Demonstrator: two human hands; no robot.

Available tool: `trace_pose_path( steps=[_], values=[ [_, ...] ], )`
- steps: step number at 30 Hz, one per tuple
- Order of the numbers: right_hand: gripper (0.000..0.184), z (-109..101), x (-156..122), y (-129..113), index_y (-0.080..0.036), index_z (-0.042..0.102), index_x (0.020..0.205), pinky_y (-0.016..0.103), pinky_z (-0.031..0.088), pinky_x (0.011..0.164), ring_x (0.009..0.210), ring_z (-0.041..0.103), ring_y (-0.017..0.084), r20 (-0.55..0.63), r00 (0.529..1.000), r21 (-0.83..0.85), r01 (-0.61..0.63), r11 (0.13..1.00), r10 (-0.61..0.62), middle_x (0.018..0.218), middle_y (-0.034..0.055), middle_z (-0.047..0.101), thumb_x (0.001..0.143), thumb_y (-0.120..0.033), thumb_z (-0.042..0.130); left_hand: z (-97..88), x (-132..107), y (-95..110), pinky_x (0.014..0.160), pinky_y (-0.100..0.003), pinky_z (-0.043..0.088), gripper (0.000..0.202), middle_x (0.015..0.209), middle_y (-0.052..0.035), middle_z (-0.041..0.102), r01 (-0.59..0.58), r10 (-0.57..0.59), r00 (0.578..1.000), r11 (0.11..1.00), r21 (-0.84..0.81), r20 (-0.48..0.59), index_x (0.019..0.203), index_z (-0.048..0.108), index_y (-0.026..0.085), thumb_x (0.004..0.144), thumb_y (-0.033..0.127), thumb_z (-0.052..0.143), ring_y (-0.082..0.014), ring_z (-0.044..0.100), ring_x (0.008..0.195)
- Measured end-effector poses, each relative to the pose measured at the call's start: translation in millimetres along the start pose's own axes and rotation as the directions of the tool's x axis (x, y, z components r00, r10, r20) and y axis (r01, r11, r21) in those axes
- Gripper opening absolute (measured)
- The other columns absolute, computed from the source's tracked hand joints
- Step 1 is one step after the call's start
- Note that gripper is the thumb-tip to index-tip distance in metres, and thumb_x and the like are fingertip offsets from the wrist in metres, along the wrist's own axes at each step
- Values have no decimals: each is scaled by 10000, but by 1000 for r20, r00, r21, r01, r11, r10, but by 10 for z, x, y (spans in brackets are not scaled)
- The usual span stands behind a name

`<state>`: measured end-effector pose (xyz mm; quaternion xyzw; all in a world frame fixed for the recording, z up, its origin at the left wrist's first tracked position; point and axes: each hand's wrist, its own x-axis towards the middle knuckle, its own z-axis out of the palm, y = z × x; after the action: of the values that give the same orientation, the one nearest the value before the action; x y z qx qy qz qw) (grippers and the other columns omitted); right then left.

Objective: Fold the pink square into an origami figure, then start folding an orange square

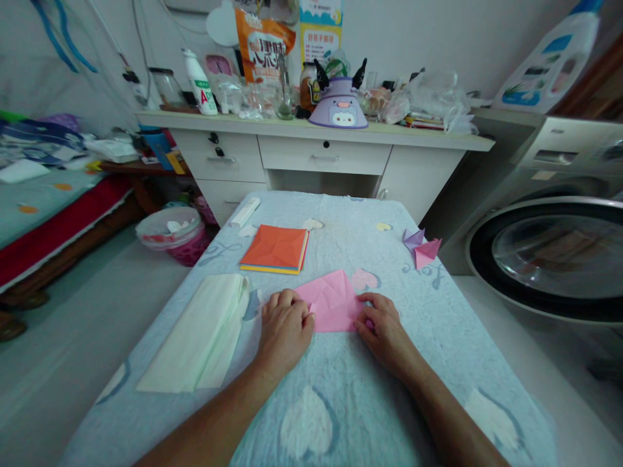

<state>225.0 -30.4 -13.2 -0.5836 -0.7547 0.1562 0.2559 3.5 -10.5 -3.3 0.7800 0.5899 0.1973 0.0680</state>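
Note:
A creased pink sheet of origami paper (pixel 335 301) lies on the cloth-covered table between my hands. My left hand (pixel 286 323) is closed at its left edge, with the thumb and curled fingers gripping a small turned-up bit of the paper. At the opposite edge, my right hand (pixel 382 324) pinches the paper between thumb and fingers. Beyond my left hand sits a stack of square colored paper (pixel 275 248), orange on top. Two folded paper pieces, one purple (pixel 413 239) and one pink (pixel 428 253), rest together at the table's right side.
Pale green folded sheets (pixel 199 334) lie left of my left arm. A small white box (pixel 245 213) is at the far left corner of the table. A lined trash bin (pixel 172 233) stands on the floor at left; an open washing machine door (pixel 555 259) juts out at right.

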Motion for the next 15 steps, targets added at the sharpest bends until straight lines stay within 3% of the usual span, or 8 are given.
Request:
trace_pose_path(
  steps=[15],
  values=[
    [150, -11, 2, -12, -192, 566, 663, 481, 407, 935, 1110, 490, 282, -3, 1000, 22, 0, 1000, 0, 1145, 111, 575, 811, -180, 589, 3, 7, -1, 792, -410, 385, 160, 924, -64, 590, -3, 3, 1000, 1000, 4, -4, 693, 602, 203, 835, 267, 565, -253, 508, 921]
  ],
)
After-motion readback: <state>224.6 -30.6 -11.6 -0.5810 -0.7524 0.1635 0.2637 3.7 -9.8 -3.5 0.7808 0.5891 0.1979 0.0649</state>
